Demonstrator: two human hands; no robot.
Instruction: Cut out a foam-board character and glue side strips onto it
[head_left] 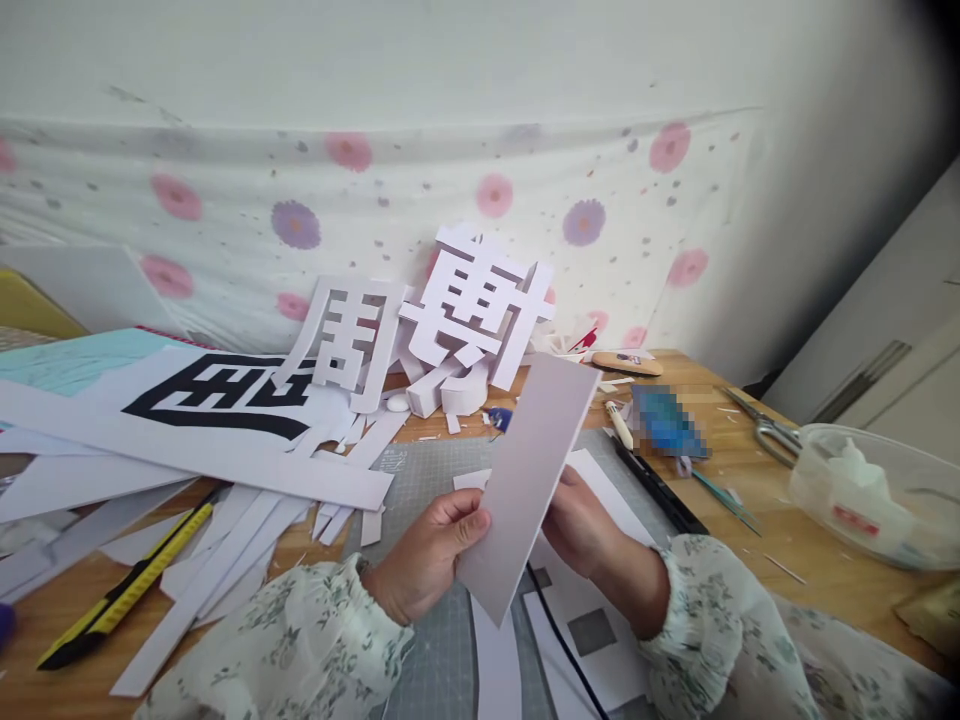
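A plain white foam-board strip [529,480] is held up at a slant over the grey cutting mat [431,665]. My left hand [431,550] pinches its lower left edge, thumb on the near face. From the right side my right hand [592,520] grips the strip, its fingertips hidden behind the board. Below, on the mat, lie a white board piece with square cut-outs [626,650] and a narrow white strip [496,660]. A thin black cable [559,630] runs across them.
White cut-out characters [472,300] lean by the flowered cloth [255,165]. Left are a printed black character sheet [225,395], board scraps and a yellow utility knife [131,585]. Right are scissors [765,425], a clear plastic bowl [874,495] and a long black tool [660,485].
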